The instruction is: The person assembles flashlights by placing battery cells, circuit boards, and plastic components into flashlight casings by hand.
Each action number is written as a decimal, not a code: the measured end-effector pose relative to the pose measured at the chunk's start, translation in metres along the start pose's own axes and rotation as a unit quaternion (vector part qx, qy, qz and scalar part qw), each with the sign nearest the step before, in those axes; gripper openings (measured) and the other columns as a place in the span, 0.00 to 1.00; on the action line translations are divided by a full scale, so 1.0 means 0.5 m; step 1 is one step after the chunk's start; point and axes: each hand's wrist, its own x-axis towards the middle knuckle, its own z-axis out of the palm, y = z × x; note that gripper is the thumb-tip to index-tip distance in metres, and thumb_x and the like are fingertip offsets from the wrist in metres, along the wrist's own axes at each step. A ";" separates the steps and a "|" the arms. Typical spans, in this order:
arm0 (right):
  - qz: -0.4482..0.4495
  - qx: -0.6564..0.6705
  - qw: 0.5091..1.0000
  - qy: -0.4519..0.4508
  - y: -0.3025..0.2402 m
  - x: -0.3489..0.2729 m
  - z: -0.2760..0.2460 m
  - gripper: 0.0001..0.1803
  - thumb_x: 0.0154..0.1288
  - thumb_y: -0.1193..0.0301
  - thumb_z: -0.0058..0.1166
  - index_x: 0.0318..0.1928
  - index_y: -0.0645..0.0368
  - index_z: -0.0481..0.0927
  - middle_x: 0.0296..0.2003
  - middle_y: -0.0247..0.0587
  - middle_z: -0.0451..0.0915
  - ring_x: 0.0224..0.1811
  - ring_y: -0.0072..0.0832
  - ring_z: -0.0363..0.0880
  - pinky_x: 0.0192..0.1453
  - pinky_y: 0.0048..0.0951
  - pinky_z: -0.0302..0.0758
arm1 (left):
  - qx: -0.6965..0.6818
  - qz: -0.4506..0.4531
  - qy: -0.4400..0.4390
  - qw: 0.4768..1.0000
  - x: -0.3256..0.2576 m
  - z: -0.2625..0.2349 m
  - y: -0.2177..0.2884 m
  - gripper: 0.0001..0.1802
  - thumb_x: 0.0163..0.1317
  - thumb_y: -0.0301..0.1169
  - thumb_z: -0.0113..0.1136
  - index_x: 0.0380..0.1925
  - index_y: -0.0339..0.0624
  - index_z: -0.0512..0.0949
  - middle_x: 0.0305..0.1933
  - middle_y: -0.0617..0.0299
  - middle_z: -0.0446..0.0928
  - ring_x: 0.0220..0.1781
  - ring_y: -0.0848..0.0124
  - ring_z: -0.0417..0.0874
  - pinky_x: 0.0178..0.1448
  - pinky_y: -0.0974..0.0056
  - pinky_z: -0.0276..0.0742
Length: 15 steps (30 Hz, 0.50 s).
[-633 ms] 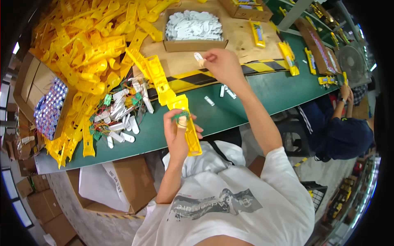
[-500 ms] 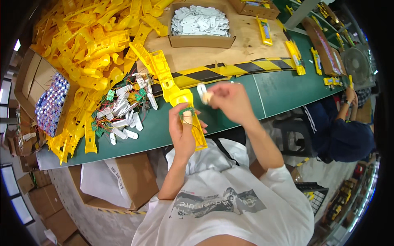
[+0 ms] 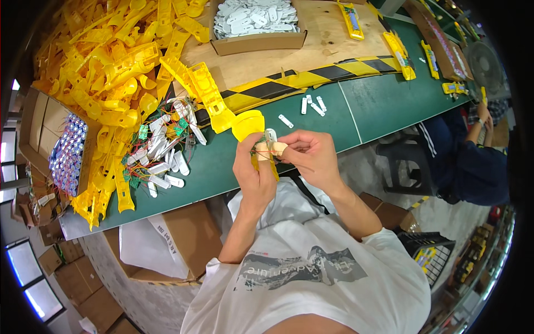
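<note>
My left hand (image 3: 253, 173) is wrapped round a yellow plastic housing (image 3: 248, 124), whose rounded end stands out above the fingers. Part of a green circuit board with thin wires shows by the left thumb, which has a beige cover on its tip. Close against it, my right hand (image 3: 315, 160) pinches a small white oval plastic piece (image 3: 271, 135) over the housing. The fingers hide most of the housing's lower half. Just beyond the hands, several small white strips (image 3: 286, 121) lie on the green table (image 3: 222, 161).
Yellow housings (image 3: 111, 72) are heaped at the left, beside wired boards with white cases (image 3: 161, 150) and a box of battery cells (image 3: 69, 147). A carton of white pieces (image 3: 258, 42) stands at the back. Another person (image 3: 473, 156) sits at the right.
My right hand has come left and down with the white piece, to meet the housing in my left hand. The white strips behind it now show. The whole view has shifted slightly.
</note>
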 end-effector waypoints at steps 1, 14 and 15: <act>-0.006 -0.005 1.000 0.005 -0.005 -0.003 -0.001 0.09 0.65 0.78 0.62 0.43 0.73 0.85 0.33 0.44 0.87 0.34 0.21 0.86 0.40 0.22 0.83 | -0.004 0.004 -0.003 1.000 0.002 0.004 0.003 0.12 0.71 0.20 0.46 0.53 0.35 0.71 0.44 0.56 0.77 0.37 0.73 0.79 0.42 0.68 0.78; -0.003 -0.013 0.990 -0.142 0.034 0.021 -0.077 0.28 0.58 0.81 0.63 0.61 0.70 0.77 0.36 0.47 0.88 0.36 0.22 0.85 0.43 0.24 0.81 | -0.146 -0.155 -0.083 0.974 -0.005 0.009 0.036 0.12 0.77 0.35 0.46 0.54 0.43 0.66 0.42 0.58 0.72 0.27 0.74 0.76 0.27 0.72 0.72; -0.009 -0.027 0.991 -0.133 0.016 0.011 -0.078 0.28 0.57 0.81 0.63 0.61 0.69 0.77 0.36 0.47 0.88 0.36 0.22 0.85 0.44 0.24 0.81 | -0.141 -0.147 -0.087 0.975 -0.007 0.012 0.024 0.12 0.77 0.34 0.45 0.55 0.43 0.65 0.40 0.58 0.72 0.25 0.74 0.76 0.27 0.72 0.72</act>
